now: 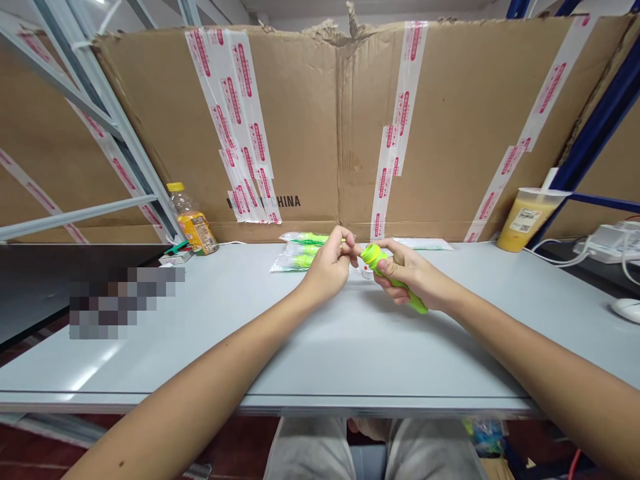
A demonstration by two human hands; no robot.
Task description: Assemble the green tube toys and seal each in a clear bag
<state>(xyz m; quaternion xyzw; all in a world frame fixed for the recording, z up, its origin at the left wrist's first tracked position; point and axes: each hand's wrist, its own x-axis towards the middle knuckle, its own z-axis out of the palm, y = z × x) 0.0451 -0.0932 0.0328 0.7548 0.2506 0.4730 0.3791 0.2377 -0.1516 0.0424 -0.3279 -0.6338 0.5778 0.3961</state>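
My right hand [407, 272] is wrapped round a lime-green tube [371, 255], tilted with its threaded end up and to the left. Close to that threaded end is my left hand [330, 260], its fingers curled in a pinch; whatever they hold, if anything, is too small to make out. Just below the threaded end, a small white thing with a red mark [367, 272] shows partly behind my right hand. Behind my left hand, clear plastic packets with lime-green items [300, 259] lie on the grey table [320, 360].
A drink bottle with a yellow cap [196, 223] stands at the back left. On the back right are a plastic cup of orange drink [527, 220], a white power strip [613, 241] and a white mouse [627, 310]. A taped cardboard wall [310, 133] closes off the back.
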